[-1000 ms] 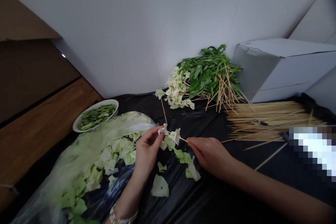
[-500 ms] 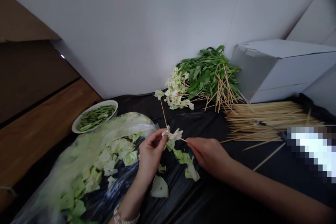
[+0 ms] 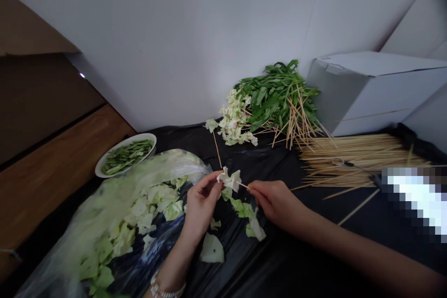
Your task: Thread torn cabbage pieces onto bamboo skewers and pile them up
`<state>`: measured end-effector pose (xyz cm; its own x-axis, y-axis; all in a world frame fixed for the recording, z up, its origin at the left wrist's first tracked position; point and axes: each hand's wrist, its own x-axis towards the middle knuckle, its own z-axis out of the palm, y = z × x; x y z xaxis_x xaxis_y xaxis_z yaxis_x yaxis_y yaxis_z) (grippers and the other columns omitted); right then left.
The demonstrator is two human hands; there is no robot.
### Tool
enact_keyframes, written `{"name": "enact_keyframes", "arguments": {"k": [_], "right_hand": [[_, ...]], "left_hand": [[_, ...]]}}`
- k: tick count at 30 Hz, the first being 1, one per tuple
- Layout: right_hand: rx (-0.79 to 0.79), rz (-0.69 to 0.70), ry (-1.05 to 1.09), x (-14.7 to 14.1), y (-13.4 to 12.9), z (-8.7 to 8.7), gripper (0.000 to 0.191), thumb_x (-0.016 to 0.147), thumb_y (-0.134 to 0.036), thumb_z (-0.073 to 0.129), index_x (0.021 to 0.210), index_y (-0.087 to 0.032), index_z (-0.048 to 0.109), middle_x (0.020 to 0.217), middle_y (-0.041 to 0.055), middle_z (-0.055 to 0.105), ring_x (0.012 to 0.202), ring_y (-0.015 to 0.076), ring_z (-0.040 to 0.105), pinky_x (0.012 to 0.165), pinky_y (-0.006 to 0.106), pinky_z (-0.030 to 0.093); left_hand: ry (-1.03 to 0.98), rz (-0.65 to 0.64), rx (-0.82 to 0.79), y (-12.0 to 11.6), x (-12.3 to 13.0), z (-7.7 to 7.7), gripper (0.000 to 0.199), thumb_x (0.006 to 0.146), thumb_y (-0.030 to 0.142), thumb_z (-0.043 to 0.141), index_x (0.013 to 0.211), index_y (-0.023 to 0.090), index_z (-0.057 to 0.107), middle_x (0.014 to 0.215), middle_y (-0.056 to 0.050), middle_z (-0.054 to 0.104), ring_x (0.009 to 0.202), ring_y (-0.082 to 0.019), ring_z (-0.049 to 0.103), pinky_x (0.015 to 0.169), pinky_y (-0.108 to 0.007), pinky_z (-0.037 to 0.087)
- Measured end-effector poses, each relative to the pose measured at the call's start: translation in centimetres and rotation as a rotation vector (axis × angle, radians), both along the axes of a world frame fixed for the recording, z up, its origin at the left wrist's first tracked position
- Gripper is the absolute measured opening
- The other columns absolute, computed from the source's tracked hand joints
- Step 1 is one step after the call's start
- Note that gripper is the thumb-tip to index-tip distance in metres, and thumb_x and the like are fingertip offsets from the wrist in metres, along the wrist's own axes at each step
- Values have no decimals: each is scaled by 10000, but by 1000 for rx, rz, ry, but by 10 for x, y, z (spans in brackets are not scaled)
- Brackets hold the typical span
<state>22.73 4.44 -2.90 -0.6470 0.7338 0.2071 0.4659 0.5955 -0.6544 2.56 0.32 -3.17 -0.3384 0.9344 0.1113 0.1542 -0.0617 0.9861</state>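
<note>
My left hand (image 3: 201, 200) pinches a pale cabbage piece (image 3: 231, 179) between thumb and fingertips. A thin wooden skewer (image 3: 243, 186) runs into that piece from the right, and my right hand (image 3: 277, 202) is closed round its other end. Just below the hands, loose cabbage leaves (image 3: 241, 207) lie on black plastic sheeting (image 3: 240, 265). Left of my left hand, more cut cabbage (image 3: 164, 198) spills from a clear plastic bag (image 3: 104, 205). Beyond my fingertips, a skewer bearing a cabbage piece (image 3: 211, 125) lies on the sheeting.
Skewered cabbage (image 3: 233, 118) and skewered leafy greens (image 3: 272, 95) are heaped against the white wall. Bare skewers (image 3: 356, 158) lie in a pile at right, before a white box (image 3: 387, 88). At left sits a white bowl (image 3: 98, 167) holding cut green vegetable pieces (image 3: 127, 156).
The cabbage piece between my hands has turned and sits a little differently on the skewer. My right hand has shifted only slightly; the surrounding things stay in place.
</note>
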Motion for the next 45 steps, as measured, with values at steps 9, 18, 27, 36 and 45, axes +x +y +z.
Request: {"name": "enact_keyframes", "arguments": {"k": [9, 18, 27, 36, 45], "right_hand": [[167, -89, -17, 5, 10, -2, 282, 981, -210, 358, 950, -173, 635, 792, 53, 667, 732, 169, 626, 696, 271, 438], [153, -101, 46, 5, 13, -3, 281, 986, -237, 379, 979, -163, 650, 811, 56, 675, 749, 178, 639, 708, 282, 446], [178, -103, 66, 6, 12, -5, 282, 980, -240, 390, 990, -185, 665, 884, 65, 713, 804, 189, 670, 757, 293, 477], [168, -70, 170, 6, 5, 6, 253, 978, -262, 424, 1013, -201, 667, 809, 19, 703, 705, 142, 644, 668, 246, 452], [73, 9, -64, 3, 0, 5, 296, 984, -268, 396, 990, -224, 688, 860, 45, 730, 801, 169, 675, 726, 253, 457]], "left_hand": [[141, -11, 101, 0, -7, -4, 378, 910, 348, 544, 1251, 195, 599, 1147, -102, 709, 955, -221, 700, 840, -364, 561], [1103, -70, 105, 8, -20, -34, 322, 841, 156, 619, 1158, 161, 675, 957, -115, 741, 952, -293, 611, 840, -445, 508], [1069, -48, 86, 5, -17, -22, 217, 789, 139, 642, 981, 180, 733, 824, -76, 688, 862, -267, 604, 798, -400, 487], [187, 37, -71, 6, -17, -9, 191, 777, 331, 678, 889, 178, 697, 733, -6, 690, 563, -129, 555, 549, -245, 436], [-250, 51, -62, 6, -11, 1, 273, 651, 296, 813, 848, 153, 688, 689, 27, 672, 577, -70, 535, 567, -167, 425]]}}
